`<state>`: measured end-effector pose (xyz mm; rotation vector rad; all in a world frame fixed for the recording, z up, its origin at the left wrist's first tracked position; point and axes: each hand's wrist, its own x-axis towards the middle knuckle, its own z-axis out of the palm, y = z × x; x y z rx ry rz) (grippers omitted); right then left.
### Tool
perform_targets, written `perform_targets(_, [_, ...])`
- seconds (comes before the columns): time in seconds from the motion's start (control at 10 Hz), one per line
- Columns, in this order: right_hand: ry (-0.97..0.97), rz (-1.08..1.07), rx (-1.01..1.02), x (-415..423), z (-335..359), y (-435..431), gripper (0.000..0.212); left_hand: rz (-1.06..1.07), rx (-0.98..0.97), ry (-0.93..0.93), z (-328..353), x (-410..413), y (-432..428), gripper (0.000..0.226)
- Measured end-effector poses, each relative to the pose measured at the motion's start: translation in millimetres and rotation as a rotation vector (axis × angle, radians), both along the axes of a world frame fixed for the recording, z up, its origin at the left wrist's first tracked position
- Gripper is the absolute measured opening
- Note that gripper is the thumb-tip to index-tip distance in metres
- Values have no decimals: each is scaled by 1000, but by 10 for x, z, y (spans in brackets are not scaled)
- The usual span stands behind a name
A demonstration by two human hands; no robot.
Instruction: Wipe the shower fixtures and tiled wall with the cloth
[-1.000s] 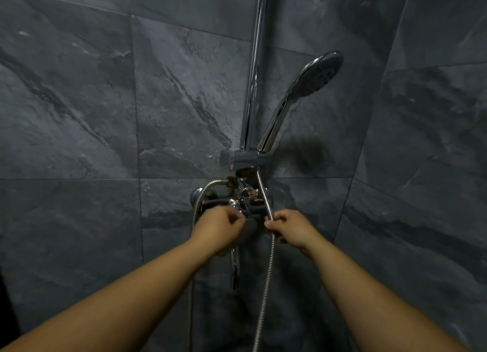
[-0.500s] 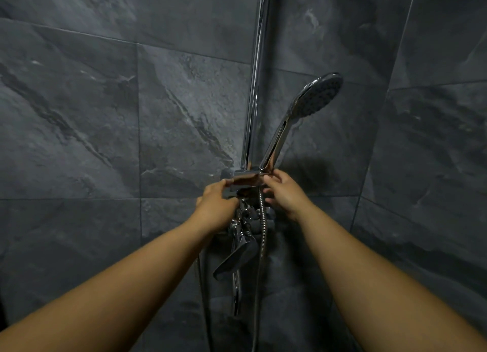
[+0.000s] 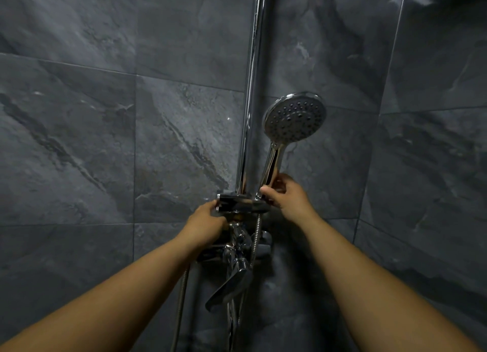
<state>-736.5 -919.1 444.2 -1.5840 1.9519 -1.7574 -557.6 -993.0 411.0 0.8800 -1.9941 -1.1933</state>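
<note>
Right hand [image 3: 287,197] curled round the handle of the shower head [image 3: 295,117], just above the holder bracket [image 3: 238,203] on the chrome rail [image 3: 251,101] — left hand [image 3: 204,221] grips the bracket's left end. Mixer tap [image 3: 232,280] directly below; dark tiled wall [image 3: 79,141] behind.

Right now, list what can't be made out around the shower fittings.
Head view:
Cloth: not seen; the left hand, gripping the bracket, or right hand, gripping the handset, may hide it.
Rail top: cut by upper edge.
Hose end: cut by bottom edge.
Mixer: partly behind left hand, dark.
</note>
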Motion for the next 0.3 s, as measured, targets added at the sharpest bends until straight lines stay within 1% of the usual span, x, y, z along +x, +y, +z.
perform_targets(0.1, [42,-8,45,3,32,26,29,0,-21,46,43,5,86,42])
perform_targets(0.2, [53,-3,80,-16,32,22,28,-24,-17,31,49,31,160,44])
perform_targets(0.3, [60,2,110,-29,52,38,29,-4,-9,62,85,81,286,47])
